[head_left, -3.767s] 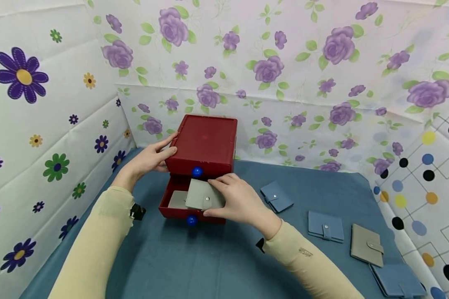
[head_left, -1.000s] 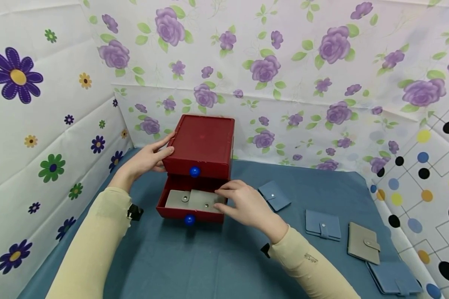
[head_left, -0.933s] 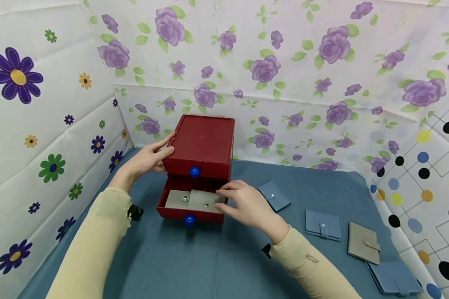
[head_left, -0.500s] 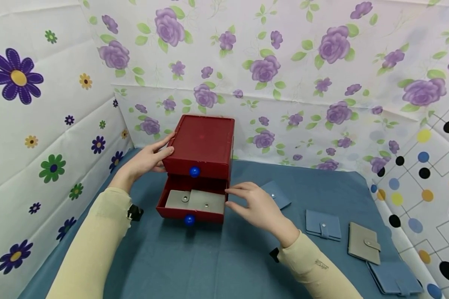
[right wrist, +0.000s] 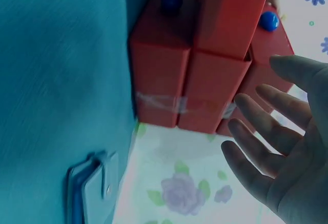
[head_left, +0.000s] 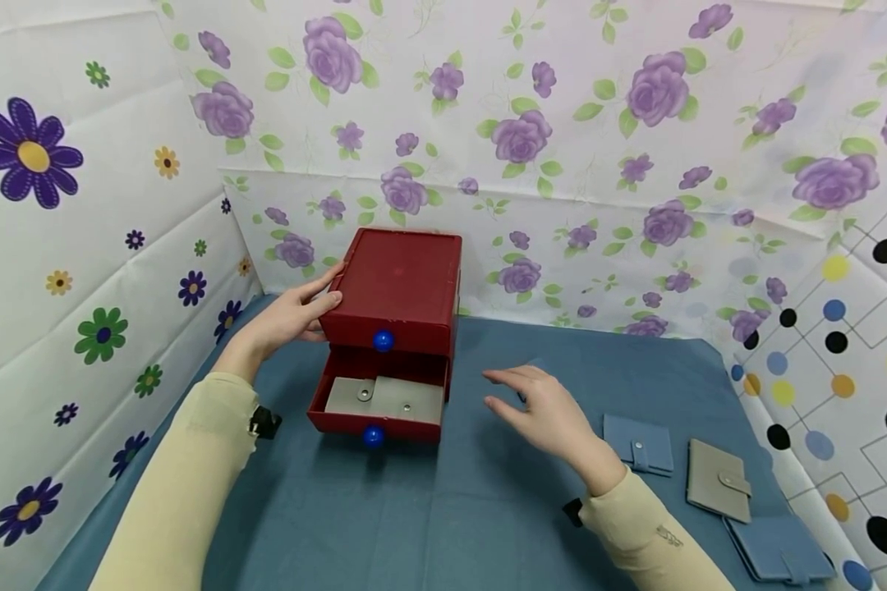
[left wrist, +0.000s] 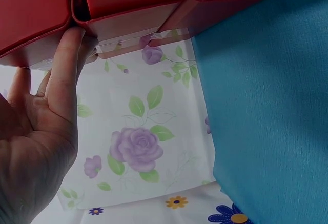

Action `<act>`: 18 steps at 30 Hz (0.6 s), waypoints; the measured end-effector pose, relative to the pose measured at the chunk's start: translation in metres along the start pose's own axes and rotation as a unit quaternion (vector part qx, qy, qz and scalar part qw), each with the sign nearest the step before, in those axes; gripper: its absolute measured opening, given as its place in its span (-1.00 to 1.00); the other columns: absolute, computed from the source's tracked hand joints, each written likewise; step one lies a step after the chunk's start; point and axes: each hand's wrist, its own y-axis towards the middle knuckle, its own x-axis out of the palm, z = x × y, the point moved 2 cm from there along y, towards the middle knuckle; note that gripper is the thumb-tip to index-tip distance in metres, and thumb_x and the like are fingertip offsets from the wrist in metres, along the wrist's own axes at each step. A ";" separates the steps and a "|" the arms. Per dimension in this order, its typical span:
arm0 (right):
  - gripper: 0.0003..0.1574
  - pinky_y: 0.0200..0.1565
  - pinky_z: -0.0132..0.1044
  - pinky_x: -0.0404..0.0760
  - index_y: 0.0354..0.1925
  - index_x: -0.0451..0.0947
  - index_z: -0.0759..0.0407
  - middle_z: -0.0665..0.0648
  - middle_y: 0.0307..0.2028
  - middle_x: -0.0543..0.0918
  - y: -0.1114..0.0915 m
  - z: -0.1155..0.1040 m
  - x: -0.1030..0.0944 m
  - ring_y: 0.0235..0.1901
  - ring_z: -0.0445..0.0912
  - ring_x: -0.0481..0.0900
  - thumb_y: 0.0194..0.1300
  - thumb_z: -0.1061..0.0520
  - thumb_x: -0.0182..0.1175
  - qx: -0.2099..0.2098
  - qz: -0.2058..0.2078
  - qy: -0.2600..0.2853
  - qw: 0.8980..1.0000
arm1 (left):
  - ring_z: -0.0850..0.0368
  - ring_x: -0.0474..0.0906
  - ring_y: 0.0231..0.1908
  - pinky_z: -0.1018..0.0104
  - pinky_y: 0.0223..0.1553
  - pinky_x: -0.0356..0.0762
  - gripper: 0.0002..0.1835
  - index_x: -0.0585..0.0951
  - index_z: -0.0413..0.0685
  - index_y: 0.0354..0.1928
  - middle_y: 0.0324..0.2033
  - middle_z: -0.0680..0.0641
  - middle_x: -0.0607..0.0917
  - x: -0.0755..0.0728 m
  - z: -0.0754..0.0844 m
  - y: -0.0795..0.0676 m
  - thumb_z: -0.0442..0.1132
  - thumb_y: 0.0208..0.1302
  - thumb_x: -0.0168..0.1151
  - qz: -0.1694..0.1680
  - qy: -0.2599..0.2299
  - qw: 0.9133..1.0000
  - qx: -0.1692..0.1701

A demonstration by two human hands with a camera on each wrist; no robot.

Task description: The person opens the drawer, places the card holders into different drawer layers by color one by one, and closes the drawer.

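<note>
A red two-drawer box (head_left: 399,275) stands at the back left of the table. Its lower drawer (head_left: 333,422) is pulled out, and two light grey wallets with snap tabs lie inside: a left wallet (head_left: 346,397) and a right wallet (head_left: 417,396), side by side. My left hand (head_left: 284,322) rests against the box's left side, thumb at the top edge and fingers straight along the side. To the right of the drawer, my right hand (head_left: 550,414) hangs over the table with fingers spread, holding nothing. It mostly hides a blue wallet (right wrist: 97,193) in the head view.
On the right lie another blue wallet (head_left: 639,443), a taupe wallet (head_left: 719,480) and a larger blue wallet (head_left: 778,548), whose edge meets the taupe one. A blue cloth (head_left: 414,509) covers the table. Printed cloth walls (head_left: 562,246) stand behind and at both sides.
The right hand, which held the right grey wallet over the drawer, has laid it flat inside, let go and drawn away to the right. The left hand stays at the box.
</note>
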 end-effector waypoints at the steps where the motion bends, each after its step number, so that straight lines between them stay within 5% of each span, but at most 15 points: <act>1: -0.49 0.11 0.04 0.71 0.35 0.69 -0.05 0.04 0.15 0.76 -0.002 0.003 -0.001 0.17 -0.01 0.68 0.52 -0.12 0.37 0.003 -0.001 0.000 1.000 | -0.36 0.62 0.25 -0.21 0.19 0.62 -0.23 -0.05 0.71 0.69 0.68 -0.20 0.06 0.000 0.000 0.000 0.29 0.62 0.06 0.001 0.002 1.000 0.000; 18: -0.49 0.03 0.23 0.68 0.33 0.70 0.06 0.19 0.19 0.74 -0.055 0.074 -0.038 0.18 0.21 0.67 0.52 -0.05 0.38 0.106 -0.011 -0.066 0.992 | -0.34 0.59 0.29 -0.21 0.19 0.62 -0.23 -0.02 0.74 0.68 0.67 -0.22 0.12 0.000 0.001 -0.002 0.31 0.60 0.09 0.001 -0.001 1.000 -0.003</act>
